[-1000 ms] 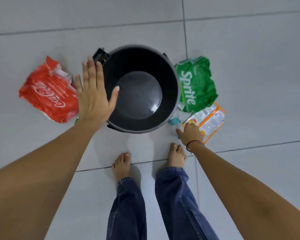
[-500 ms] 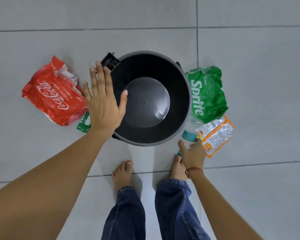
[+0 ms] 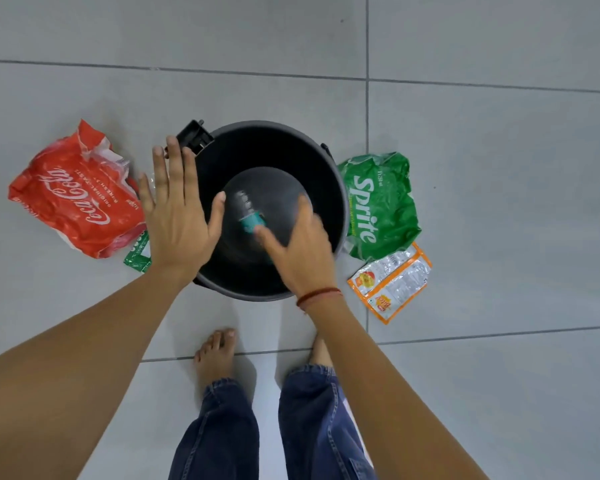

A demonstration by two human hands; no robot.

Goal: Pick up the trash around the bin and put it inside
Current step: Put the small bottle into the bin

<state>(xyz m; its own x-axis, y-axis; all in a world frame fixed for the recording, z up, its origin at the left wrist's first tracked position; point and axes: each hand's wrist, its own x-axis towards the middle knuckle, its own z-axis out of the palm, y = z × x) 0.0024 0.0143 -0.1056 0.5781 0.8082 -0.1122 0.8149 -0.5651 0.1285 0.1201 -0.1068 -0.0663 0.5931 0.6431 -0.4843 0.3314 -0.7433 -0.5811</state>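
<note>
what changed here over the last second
The right hand moved from the floor by the orange snack packet to above the black round bin, fingers spread; the clear bottle with teal cap now appears inside the bin, seemingly released. The left hand, red Coca-Cola wrapper and green Sprite wrapper stayed put.

Right hand (image 3: 302,251) open above bin (image 3: 338,188), blurred teal-capped bottle (image 3: 250,216) inside

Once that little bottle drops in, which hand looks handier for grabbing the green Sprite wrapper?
The right hand, probably. It hangs over the round black plastic bin on the side nearest the crumpled green Sprite wrapper. The left hand is spread over the opposite rim, next to the red Coca-Cola wrapper.
</note>
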